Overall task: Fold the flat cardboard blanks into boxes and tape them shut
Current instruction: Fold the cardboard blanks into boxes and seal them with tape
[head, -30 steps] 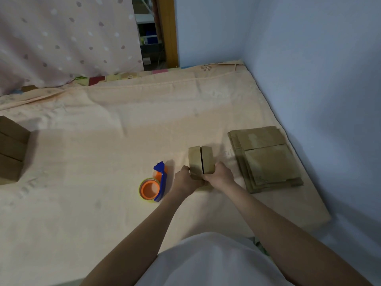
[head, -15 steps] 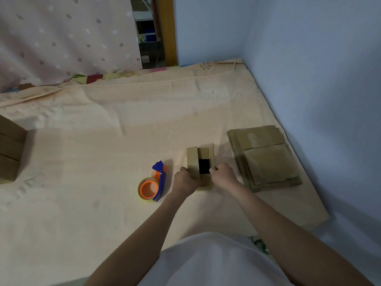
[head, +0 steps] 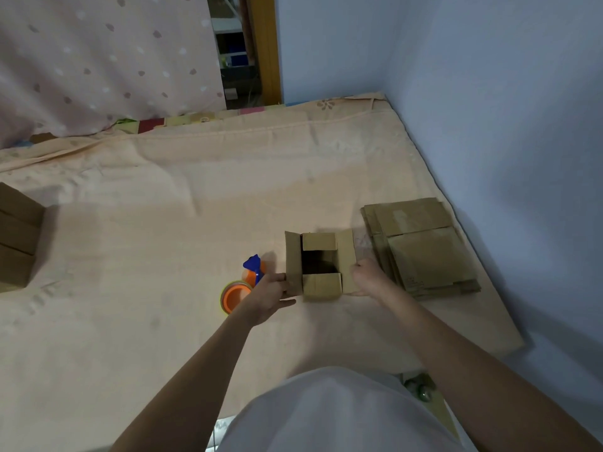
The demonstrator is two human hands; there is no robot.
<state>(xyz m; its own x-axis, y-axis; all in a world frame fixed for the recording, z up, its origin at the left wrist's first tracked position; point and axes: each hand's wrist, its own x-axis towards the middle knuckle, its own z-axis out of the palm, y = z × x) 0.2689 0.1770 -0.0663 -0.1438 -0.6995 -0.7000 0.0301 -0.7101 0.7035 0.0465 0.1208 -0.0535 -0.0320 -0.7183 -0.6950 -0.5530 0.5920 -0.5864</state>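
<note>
A small cardboard box (head: 321,283) stands on the bed with its top open; two long flaps are spread left and right, two short flaps lie partly inward, and the inside is dark. My left hand (head: 269,293) holds the left flap at its near corner. My right hand (head: 368,277) holds the right flap at its near edge. An orange and blue tape dispenser (head: 239,288) lies just left of the box, partly behind my left hand. A stack of flat cardboard blanks (head: 421,246) lies to the right of the box.
The peach bedsheet (head: 163,239) covers the whole work surface. Folded brown boxes (head: 16,233) are stacked at the left edge. A blue wall (head: 505,125) runs along the right side close to the blanks. A dotted curtain (head: 98,60) hangs at the back.
The box's two long top flaps were closed together a second ago; my hands have pulled them apart, so the box top now stands open.
</note>
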